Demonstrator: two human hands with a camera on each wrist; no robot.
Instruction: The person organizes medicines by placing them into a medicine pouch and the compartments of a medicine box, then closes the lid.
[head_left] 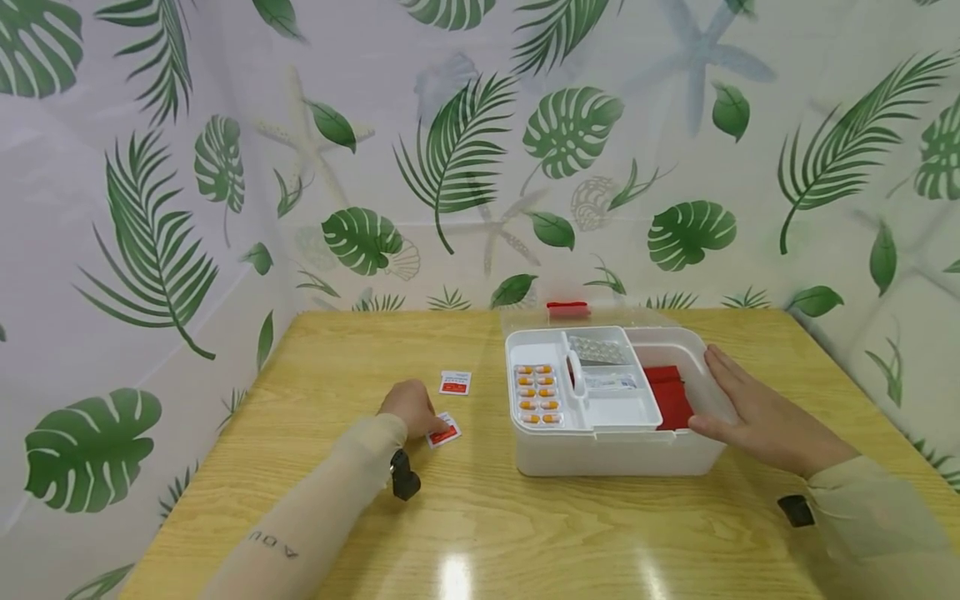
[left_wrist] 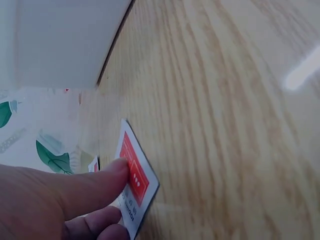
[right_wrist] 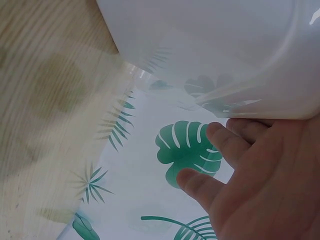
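Observation:
My left hand pinches a small flat red-and-white sachet, its thumb on the printed face. In the left wrist view the sachet tilts up at the wood, with fingers behind it. A second such sachet lies just beyond. At the right end of a white medicine box, my right hand rests against the rim with extended fingers. The box holds a white tray with a handle, an orange-and-white capsule blister pack, a silver tablet blister pack and a clear packet.
Beside the tray, red items lie in the box's deeper part. Its transparent lid, with a red latch, is folded back behind it. The wooden table meets a leaf-patterned wall covering at the back.

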